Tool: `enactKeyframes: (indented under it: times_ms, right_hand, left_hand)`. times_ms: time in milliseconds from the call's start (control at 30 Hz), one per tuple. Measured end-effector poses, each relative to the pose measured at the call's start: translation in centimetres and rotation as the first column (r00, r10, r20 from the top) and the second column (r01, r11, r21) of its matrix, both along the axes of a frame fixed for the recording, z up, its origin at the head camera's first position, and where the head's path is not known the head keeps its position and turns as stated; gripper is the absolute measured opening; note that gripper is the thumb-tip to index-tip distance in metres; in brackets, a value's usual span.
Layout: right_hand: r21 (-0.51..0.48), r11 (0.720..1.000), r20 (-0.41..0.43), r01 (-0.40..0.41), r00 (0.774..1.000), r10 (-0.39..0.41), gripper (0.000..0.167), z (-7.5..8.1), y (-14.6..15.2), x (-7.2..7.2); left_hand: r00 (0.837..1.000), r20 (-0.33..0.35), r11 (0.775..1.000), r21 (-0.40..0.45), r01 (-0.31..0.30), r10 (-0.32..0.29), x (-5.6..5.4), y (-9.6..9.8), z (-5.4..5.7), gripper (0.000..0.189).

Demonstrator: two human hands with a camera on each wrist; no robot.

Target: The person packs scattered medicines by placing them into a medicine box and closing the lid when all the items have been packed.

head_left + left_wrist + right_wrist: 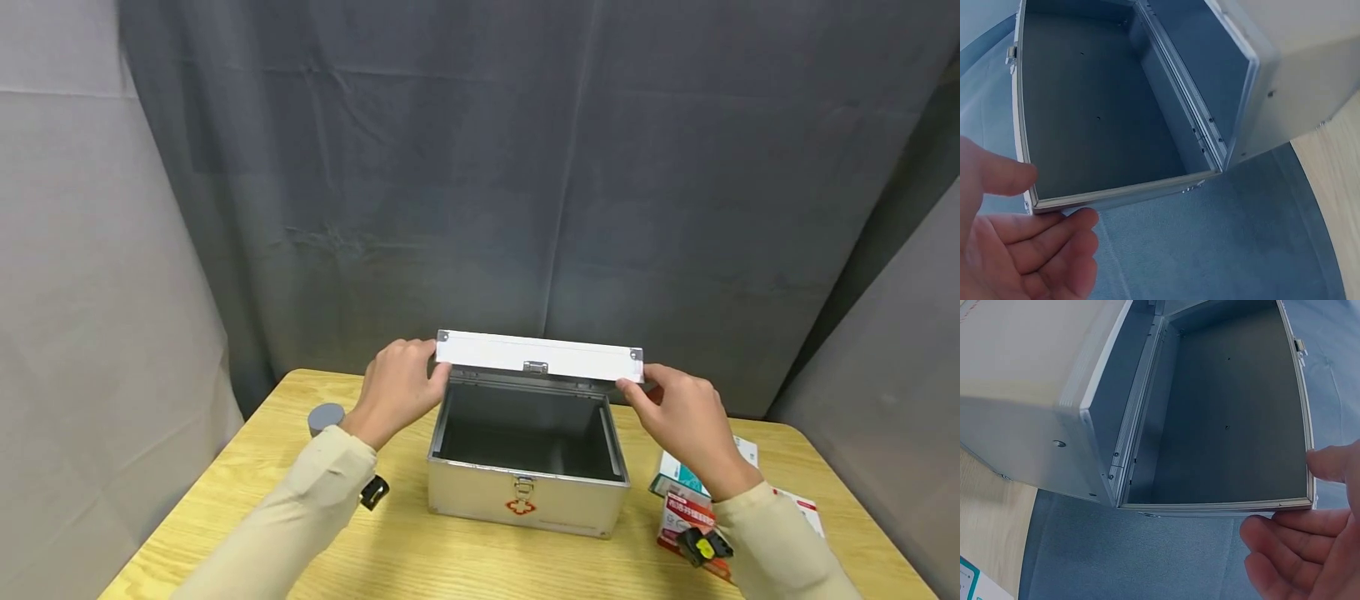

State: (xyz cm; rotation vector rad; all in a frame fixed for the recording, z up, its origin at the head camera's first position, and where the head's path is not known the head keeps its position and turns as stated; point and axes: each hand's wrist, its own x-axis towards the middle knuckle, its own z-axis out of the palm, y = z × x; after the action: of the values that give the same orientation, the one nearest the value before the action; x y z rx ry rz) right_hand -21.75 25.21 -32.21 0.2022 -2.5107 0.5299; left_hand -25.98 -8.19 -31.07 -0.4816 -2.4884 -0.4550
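Note:
A metal first-aid box [480,496] with a red cross below its front latch stands on the table, its lid [480,346] raised over the back edge. My left hand [400,387] pinches the lid's left front corner, with the thumb [1013,177] on the rim and fingers curled under the outside. At the opposite corner my right hand [686,417] grips the lid the same way, its thumb [1330,464] against the edge. Inside, the box is dark grey and bare. Both wrist views show the lid's grey lining [1097,94] and the hinge strip [1141,406].
A round grey-topped object [326,417] stands on the wooden table [390,550] at left, partly behind my left wrist. Right of the box, a teal-and-white carton [678,477] and a red-and-white carton [681,517] lie partly under my right forearm. A dark curtain [450,208] hangs behind.

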Motion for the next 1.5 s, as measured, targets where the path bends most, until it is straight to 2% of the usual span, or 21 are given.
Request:
enactKeyframes:
  times_ms: [233,467,800,1000,1267,1500]
  right_hand:
    - [-0.011,1.0,0.025,-0.018,1.0,0.018,0.039,0.3,-0.2,-0.5]
    - [0.0,1.0,0.022,-0.016,1.0,0.016,0.035,1.3,0.3,-0.8]
    - [-0.012,0.999,0.08,-0.038,0.996,0.039,0.038,2.7,1.1,-1.9]
    - [-0.01,1.0,0.138,-0.015,0.99,0.016,0.043,3.8,1.5,-2.5]
    - [-0.053,0.999,0.118,0.008,0.993,-0.002,0.043,4.4,1.4,-3.6]
    - [-0.128,0.992,0.102,0.01,0.995,0.003,0.047,4.1,0.9,-4.3]
  left_hand:
    - [0.998,0.067,1.0,-0.01,0.007,-0.006,-0.2,-0.5,0.9,0.024]
    - [0.999,0.042,0.999,-0.05,-0.011,0.013,-0.7,-0.3,1.6,0.028]
    - [1.0,0.012,1.0,-0.01,-0.004,0.004,-1.7,-0.2,2.5,0.033]
    - [0.999,0.036,1.0,0.008,0.0,0.0,-2.3,-0.1,3.0,0.039]
    - [0.997,0.061,0.991,0.121,-0.056,0.049,-3.1,0.2,3.1,0.018]
    - [0.992,0.105,0.973,0.214,-0.089,0.068,-3.5,0.2,2.9,0.022]
